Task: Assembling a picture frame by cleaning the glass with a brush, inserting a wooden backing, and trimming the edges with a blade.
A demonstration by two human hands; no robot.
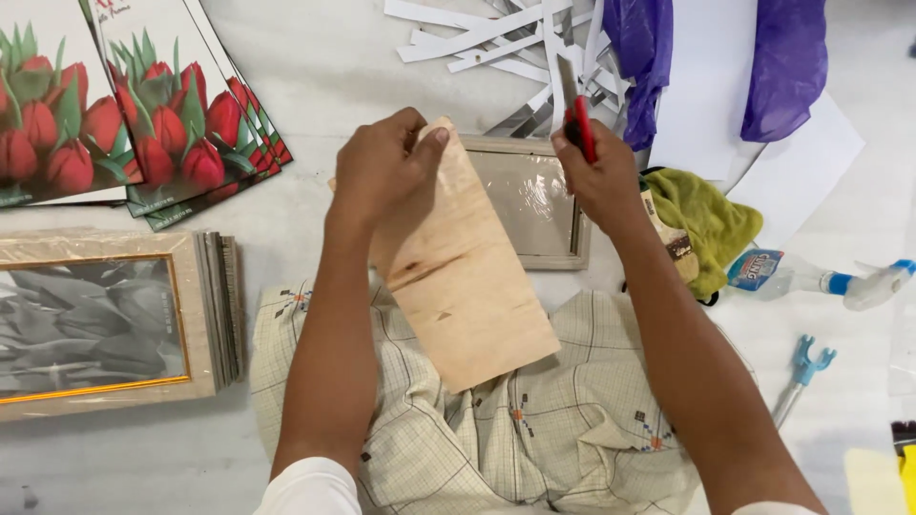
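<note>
My left hand (384,167) grips the top edge of a thin plywood backing board (468,277) and holds it tilted above my lap. Behind the board lies a small pale picture frame (530,205) with a clear film over its opening. My right hand (601,176) is closed around a red utility knife (575,114), its blade pointing up and away, just over the frame's right corner.
A stack of red tulip prints (143,105) lies at the top left. Below it sits a pile of framed pictures (105,324). White paper strips (496,43), purple plastic (782,67), a green cloth (706,224), a spray bottle (811,277) and a blue tool (806,367) lie to the right.
</note>
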